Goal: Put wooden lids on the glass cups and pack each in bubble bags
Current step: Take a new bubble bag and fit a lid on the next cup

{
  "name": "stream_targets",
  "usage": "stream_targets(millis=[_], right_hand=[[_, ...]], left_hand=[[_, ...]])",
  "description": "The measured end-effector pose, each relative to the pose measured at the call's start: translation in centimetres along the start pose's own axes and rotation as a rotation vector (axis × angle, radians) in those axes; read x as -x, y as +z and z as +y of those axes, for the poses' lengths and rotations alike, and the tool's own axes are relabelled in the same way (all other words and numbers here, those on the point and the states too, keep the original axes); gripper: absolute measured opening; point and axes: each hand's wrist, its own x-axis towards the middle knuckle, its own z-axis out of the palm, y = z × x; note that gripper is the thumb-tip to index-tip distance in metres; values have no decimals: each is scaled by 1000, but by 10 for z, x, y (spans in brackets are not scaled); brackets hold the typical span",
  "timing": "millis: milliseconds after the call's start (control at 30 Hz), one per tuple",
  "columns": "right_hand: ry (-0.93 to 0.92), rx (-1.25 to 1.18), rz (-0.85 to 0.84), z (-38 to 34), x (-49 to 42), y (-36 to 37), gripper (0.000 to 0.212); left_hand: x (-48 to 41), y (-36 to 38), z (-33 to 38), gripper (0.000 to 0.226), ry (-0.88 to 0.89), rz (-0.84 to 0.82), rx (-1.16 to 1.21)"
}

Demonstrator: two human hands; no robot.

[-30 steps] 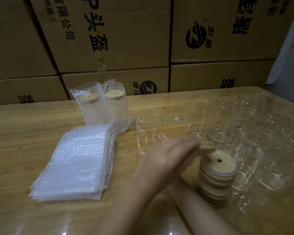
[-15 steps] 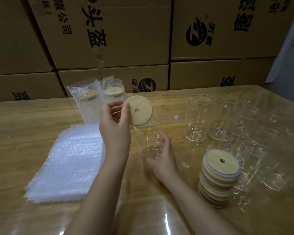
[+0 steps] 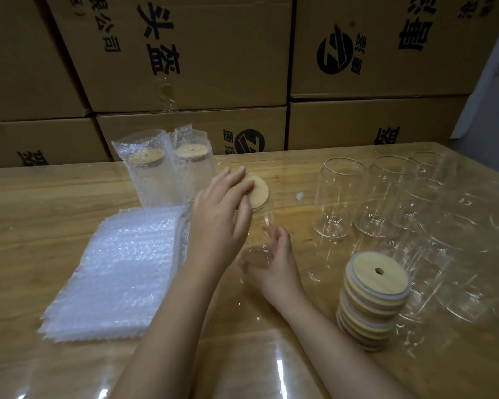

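Stacked brown cardboard boxes (image 3: 185,53) stand behind a glossy wooden table (image 3: 41,214). Near its middle, the left hand (image 3: 222,217) presses straight, close-set fingers on a round wooden lid (image 3: 259,192) atop a clear glass cup (image 3: 267,223), whose base the right hand (image 3: 274,263) grips with curled fingers. Flat clear bubble bags (image 3: 118,269) lie to the left, and a stack of wooden lids (image 3: 372,300) stands to the right.

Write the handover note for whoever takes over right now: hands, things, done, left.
Left hand: flat fingers press a wooden lid onto the glass cup.
Right hand: grips that cup near its base.
Done: two bagged cups, lidded, stand at the back left.
Left: bag this cup from the bubble bag pile; then lid and bag the empty cups on the right, using the lid stack.
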Motion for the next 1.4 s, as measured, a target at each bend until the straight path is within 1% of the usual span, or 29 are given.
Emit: stream_targets(millis=[100,367,500,533,567,667,733,800,933,1067,1133,1200,1333,1400], right_hand=[[23,-25,-15,0,-1,-1,90],[28,-52,-19,-2,-1,-3,89],[29,-41,-16,-2,-2,-3,91],[30,-39,-16,-2,-2,-3,92],[33,-40,-18,-1,-3,-3,92],[52,-45,-27,0,-2,-4,93],[49,-30,-29,0,-2,-4,93],[50,-27,-25,1,-2,-5,93],[58,-45,-30,2,-3,-4,93],[53,-66,-23,2,-3,-3,95],[47,-65,-19,3,-3,-3,94],[40,-61,-22,5,-3,-3,92],[33,-69,-17,6,-3,-2,93],[37,-82,-18,6,-4,-2,93]], left_hand=[[2,5,4,44,37,-41,-50],[4,14,-1,41,38,38,34],[3,13,0,29,-107,40,267],[3,13,-1,30,-135,28,301],[2,13,-1,34,-175,8,338],[2,14,-3,61,-356,-67,464],[2,16,-5,72,-393,-82,451],[3,19,-8,76,-428,-70,466],[4,23,-12,77,-560,-72,666],[4,23,-13,74,-588,-94,774],[4,21,-13,68,-574,-100,748],[3,19,-12,62,-545,-109,663],[2,13,-12,60,-519,-140,639],[2,10,-13,57,-501,-153,588]])
